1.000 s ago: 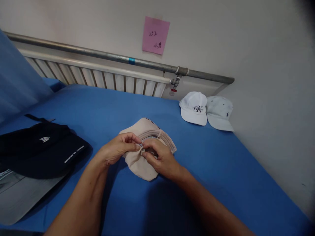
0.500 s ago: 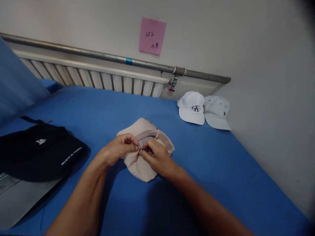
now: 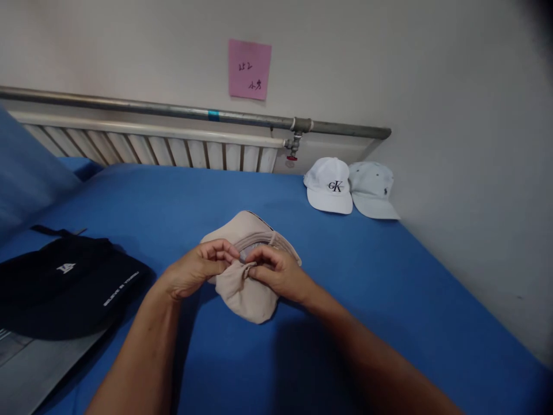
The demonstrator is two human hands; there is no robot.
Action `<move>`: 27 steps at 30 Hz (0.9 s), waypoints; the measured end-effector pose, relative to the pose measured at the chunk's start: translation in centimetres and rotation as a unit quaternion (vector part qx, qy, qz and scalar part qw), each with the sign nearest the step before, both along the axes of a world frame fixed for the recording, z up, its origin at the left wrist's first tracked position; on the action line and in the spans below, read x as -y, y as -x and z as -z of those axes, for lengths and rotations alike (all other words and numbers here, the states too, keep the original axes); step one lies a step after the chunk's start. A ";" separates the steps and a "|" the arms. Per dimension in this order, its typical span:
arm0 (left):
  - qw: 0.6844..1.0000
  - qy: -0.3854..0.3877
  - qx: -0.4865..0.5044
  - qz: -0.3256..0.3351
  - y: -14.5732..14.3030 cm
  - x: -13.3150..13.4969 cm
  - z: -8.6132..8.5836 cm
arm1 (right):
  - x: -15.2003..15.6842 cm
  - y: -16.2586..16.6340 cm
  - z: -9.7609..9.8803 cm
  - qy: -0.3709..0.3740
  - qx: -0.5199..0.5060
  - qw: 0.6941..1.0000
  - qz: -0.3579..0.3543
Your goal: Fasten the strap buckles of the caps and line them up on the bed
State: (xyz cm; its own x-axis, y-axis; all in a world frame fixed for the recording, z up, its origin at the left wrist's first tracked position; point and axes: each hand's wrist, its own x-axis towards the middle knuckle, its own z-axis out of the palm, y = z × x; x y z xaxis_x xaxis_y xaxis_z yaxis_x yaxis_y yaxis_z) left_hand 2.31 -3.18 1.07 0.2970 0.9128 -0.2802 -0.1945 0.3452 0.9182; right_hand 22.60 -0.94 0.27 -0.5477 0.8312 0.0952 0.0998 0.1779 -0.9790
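Note:
A beige cap (image 3: 246, 294) lies upside down in the middle of the blue surface (image 3: 380, 288). Both of my hands meet over its back opening. My left hand (image 3: 196, 274) pinches the cap's strap from the left with curled fingers. From the right, my right hand (image 3: 276, 271) pinches the same strap, thumb against fingertips. The strap's small fastening is mostly hidden under my fingers.
A black cap (image 3: 64, 282) rests at the left on a grey board (image 3: 43, 369). A white cap with a logo (image 3: 328, 187) and a pale cap (image 3: 371, 184) sit at the far right by the wall. A radiator (image 3: 164, 150) and pipe (image 3: 216, 115) run along the back.
My hands have shifted slightly left on the strap and closed tighter together. The view has swung a little to the right, so everything sits further left.

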 end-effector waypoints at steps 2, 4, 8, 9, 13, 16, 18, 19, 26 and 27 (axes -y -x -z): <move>1.000 -0.007 0.008 0.006 -0.1 -0.1 0.0 | 0.0 0.1 -0.1 0.006 -0.006 1.000 0.002; 1.000 -0.012 0.004 0.008 -0.2 -0.1 0.0 | 0.1 0.1 -0.2 -0.002 -0.007 1.000 0.007; 1.000 -0.024 -0.010 0.000 -0.5 -0.1 0.1 | 0.3 0.1 -0.3 -0.016 -0.002 1.000 0.019; 1.000 -0.027 -0.016 -0.001 -0.5 -0.1 0.2 | 0.3 0.1 -0.3 -0.019 -0.001 1.000 0.019; 0.998 -0.039 -0.047 -0.030 -0.7 -0.3 0.4 | 0.2 0.0 0.1 -0.045 0.008 0.999 0.029; 0.991 -0.054 -0.088 -0.085 -1.2 -0.4 0.3 | 0.1 0.1 0.3 -0.077 0.020 0.995 0.051; 0.986 -0.062 -0.112 -0.107 -1.4 -0.3 0.2 | 0.0 0.1 0.3 -0.099 0.031 0.993 0.064; 0.984 -0.067 -0.122 -0.113 -1.5 -0.3 0.0 | 0.0 0.1 0.3 -0.110 0.037 0.991 0.069; 0.943 -0.199 -0.265 0.013 -1.1 0.7 -1.4 | 0.2 -0.9 -0.3 -0.241 0.071 0.963 0.101; 0.930 -0.222 -0.289 0.038 -1.2 0.8 -1.5 | 0.3 -1.2 -0.5 -0.264 0.077 0.957 0.098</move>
